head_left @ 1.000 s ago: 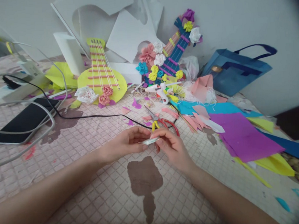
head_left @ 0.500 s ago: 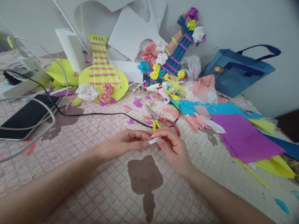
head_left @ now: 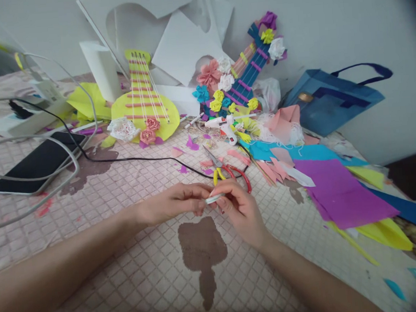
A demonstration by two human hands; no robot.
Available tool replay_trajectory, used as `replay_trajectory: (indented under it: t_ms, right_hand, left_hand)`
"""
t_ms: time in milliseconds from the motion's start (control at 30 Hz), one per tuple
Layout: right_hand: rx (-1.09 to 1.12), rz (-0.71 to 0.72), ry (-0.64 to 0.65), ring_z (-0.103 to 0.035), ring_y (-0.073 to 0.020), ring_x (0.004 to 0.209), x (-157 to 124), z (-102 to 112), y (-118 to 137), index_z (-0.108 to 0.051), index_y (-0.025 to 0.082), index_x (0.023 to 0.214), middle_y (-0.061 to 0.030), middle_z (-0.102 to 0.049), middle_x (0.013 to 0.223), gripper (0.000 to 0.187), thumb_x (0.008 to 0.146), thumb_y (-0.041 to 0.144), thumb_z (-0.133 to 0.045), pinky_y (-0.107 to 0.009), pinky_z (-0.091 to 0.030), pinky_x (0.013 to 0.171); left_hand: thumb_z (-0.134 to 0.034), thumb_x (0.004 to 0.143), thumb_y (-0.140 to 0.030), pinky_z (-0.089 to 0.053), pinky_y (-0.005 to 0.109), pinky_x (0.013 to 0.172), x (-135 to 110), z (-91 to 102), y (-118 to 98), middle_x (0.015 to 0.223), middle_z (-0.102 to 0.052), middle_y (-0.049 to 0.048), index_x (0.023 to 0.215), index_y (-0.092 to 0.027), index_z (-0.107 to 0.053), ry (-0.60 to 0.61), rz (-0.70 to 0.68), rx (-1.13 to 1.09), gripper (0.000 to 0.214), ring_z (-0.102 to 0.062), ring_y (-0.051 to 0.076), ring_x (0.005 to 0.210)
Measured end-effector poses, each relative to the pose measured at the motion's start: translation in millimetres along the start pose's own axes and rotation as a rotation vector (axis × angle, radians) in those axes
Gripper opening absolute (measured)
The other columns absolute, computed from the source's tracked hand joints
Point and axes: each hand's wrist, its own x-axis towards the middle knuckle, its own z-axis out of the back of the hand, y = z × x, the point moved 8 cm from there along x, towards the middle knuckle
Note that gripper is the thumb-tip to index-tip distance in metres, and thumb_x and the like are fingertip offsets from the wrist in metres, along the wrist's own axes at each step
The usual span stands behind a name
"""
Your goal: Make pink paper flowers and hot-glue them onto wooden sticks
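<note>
Nearest the wearer, a pale quilted cover (head_left: 141, 272) bears a dark brown patch (head_left: 203, 245). Just beyond the patch, the right hand (head_left: 241, 212) pinches a narrow white strip (head_left: 213, 199) between thumb and bent forefinger, its other fingers curled under. The left hand (head_left: 179, 201), half curled with thumb and forefinger nearly together, meets the strip's left end; whether it grips or merely touches there cannot be told for certain at this scale. The strip lies above the cover, between the two sets of fingertips. Its long axis runs crosswise, nearly level: the left end points at the left thumb, while the right end, angled slightly away from the wearer, passes under the right forefinger.

Directly beyond the hands lie scissors (head_left: 214, 156), blades pointing away and left. To the right is a purple sheet (head_left: 344, 193); to the left, a black-screened device (head_left: 37, 164). Farther off, a white glue gun (head_left: 229, 133) rests among paper scraps. Behind stand a yellow paper guitar (head_left: 167, 116), a flower-trimmed blue guitar (head_left: 247, 81) and a blue bag (head_left: 334, 117), with white cut-out boards (head_left: 183, 45) against the wall (head_left: 312, 18).
</note>
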Motion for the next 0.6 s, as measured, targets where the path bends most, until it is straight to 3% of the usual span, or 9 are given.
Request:
replay_trajectory:
  t_ms: [233,433,600]
  right_hand:
    - [0.039,-0.015,-0.014,-0.056,-0.0163,0.081,-0.7,0.5,-0.9,-0.063,0.024,0.091,-0.0026,-0.058,0.087,0.011,0.091,0.029,-0.053,-0.032,-0.048,0.072]
    - [0.028,0.021,-0.022,-0.056,-0.0158,0.083,0.2,1.3,4.7,-0.063,0.024,0.090,-0.0019,-0.059,0.086,0.010,0.091,0.025,-0.053,-0.032,-0.047,0.074]
    - [0.032,0.023,-0.012,-0.056,-0.0161,0.085,0.3,0.5,4.7,-0.063,0.024,0.090,-0.0015,-0.059,0.085,0.010,0.091,0.023,-0.053,-0.032,-0.046,0.075]
  left_hand:
    - [-0.052,0.087,-0.022,-0.043,0.027,0.080,-0.6,0.1,1.2,0.112,-0.059,0.0050,0.099,-0.018,-0.066,-0.002,0.004,0.001,0.019,-0.052,0.016,0.092]
    - [-0.052,0.090,-0.033,-0.042,0.027,0.075,-1.2,0.2,8.7,0.097,-0.059,0.0044,0.101,-0.017,-0.065,-0.014,0.063,-0.075,0.023,-0.049,0.013,0.079]
    - [-0.052,0.090,-0.035,-0.040,0.028,0.073,-0.2,-0.1,9.2,0.104,-0.058,0.0064,0.102,-0.017,-0.066,-0.010,0.050,-0.084,0.025,-0.049,0.013,0.078]
